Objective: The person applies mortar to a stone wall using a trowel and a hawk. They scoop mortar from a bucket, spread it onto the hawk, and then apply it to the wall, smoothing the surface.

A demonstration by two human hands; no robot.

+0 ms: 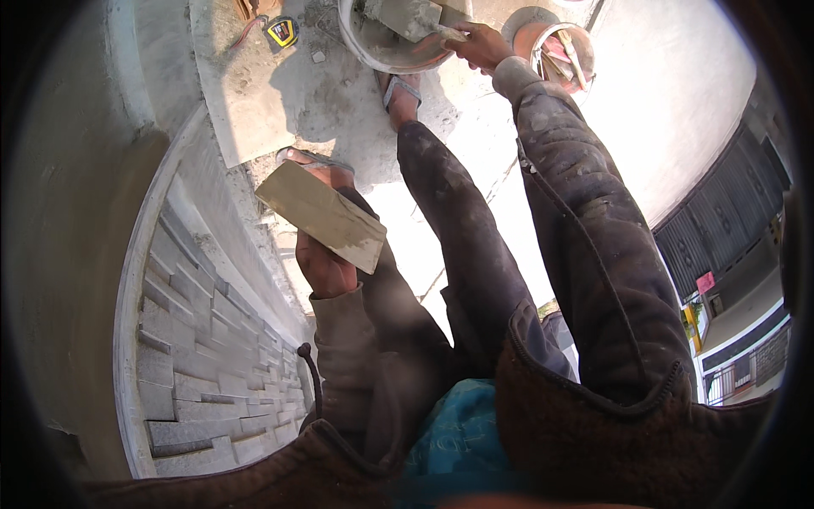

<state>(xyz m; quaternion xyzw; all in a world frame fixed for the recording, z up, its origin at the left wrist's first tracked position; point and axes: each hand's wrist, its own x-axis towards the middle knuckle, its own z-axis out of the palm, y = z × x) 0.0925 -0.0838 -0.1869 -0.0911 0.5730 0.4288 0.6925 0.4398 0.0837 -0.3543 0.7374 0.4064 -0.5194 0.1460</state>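
My left hand (326, 270) is closed beneath a flat rectangular plastering float (322, 212). The float's face is turned up, smeared with wet grey-beige plaster, and its handle is hidden below. Stretched far ahead, my right hand (482, 47) grips the handle of a trowel (410, 17). The trowel's flat blade, coated in grey, sits over the inside of a round mixing tub (390, 68). The tub's far part is cut off by the picture's upper edge.
A bucket (591, 53) holding brushes and other tools stands right of the tub. A yellow and black tape measure (281, 32) lies at the far left. A framed grey stone-clad wall panel (203, 373) rises at my left. My sandalled feet (402, 100) stand near the tub.
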